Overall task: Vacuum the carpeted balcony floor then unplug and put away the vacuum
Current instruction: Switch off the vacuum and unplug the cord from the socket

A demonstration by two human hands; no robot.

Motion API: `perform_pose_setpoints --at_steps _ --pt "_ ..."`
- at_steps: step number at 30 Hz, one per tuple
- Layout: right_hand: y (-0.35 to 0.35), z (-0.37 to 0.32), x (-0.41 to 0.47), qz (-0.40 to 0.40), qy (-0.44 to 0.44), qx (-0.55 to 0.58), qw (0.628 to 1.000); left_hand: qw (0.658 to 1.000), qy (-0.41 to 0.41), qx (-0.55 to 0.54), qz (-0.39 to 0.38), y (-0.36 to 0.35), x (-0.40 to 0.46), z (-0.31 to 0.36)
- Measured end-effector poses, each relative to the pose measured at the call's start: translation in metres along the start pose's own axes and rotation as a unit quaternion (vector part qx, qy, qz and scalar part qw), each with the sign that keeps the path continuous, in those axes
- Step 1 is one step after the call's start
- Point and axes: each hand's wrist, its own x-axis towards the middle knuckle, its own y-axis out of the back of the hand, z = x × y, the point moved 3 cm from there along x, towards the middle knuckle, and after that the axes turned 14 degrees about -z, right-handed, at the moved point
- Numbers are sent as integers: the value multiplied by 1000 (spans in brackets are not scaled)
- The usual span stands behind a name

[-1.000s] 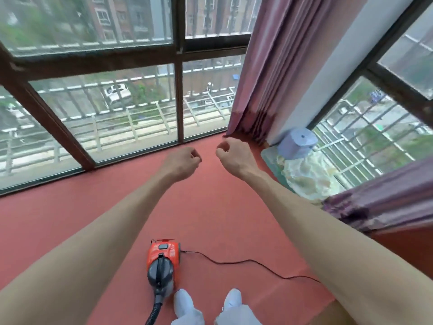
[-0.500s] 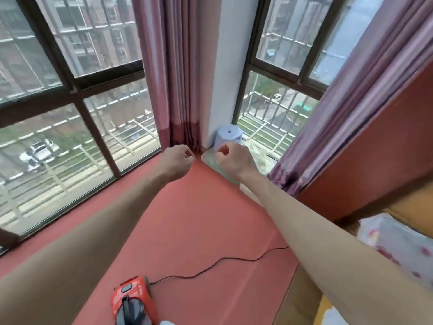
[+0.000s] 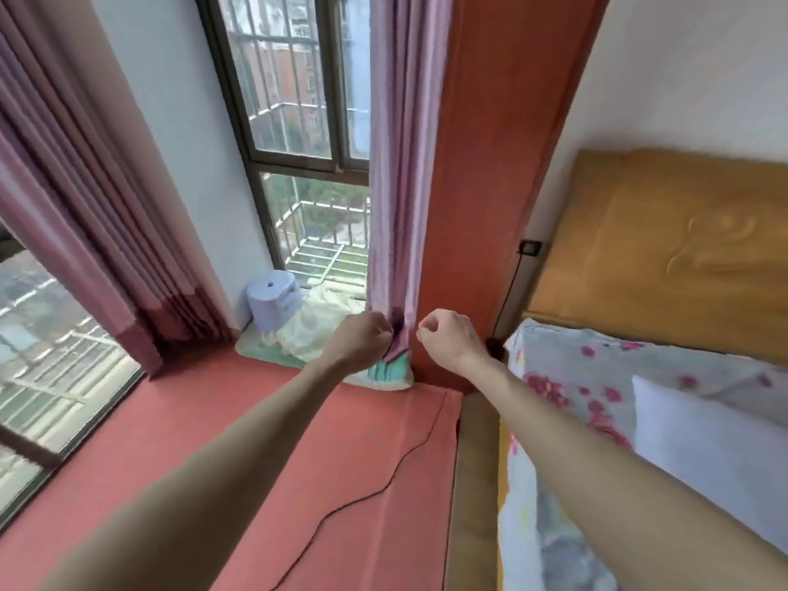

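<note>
Both arms reach forward at chest height. My left hand (image 3: 362,339) and my right hand (image 3: 452,339) are curled into loose fists and hold nothing. The red carpet (image 3: 213,420) covers the raised balcony floor. A thin black power cord (image 3: 383,484) winds across the carpet toward the right edge. A second stretch of black cord (image 3: 511,283) climbs the wall to a dark plug at a wall socket (image 3: 531,247) beside the headboard. The vacuum itself is out of view.
A pale blue plastic stool (image 3: 275,296) and crumpled cream cloth (image 3: 315,326) on a green mat (image 3: 383,371) fill the far corner. Purple curtains (image 3: 396,185) hang by the windows. A bed with floral sheet (image 3: 597,377) and wooden headboard (image 3: 661,249) lies right.
The view has swung right, away from the orange vacuum, which has left the frame. The bed, headboard and wall socket have come into view. Both hands stay curled and empty.
</note>
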Motion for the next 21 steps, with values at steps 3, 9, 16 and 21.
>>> perform_pose_setpoints --at_steps 3,9,16,21 --pt "31 47 3 24 -44 15 999 998 -39 31 -27 -26 37 46" --pt "66 108 27 35 -98 23 994 988 -81 111 -74 -60 102 87" --pt "94 154 93 26 -143 -31 989 972 -102 79 -196 -67 218 90" --pt "139 175 142 14 -196 -95 976 963 -115 28 -242 -66 302 121"
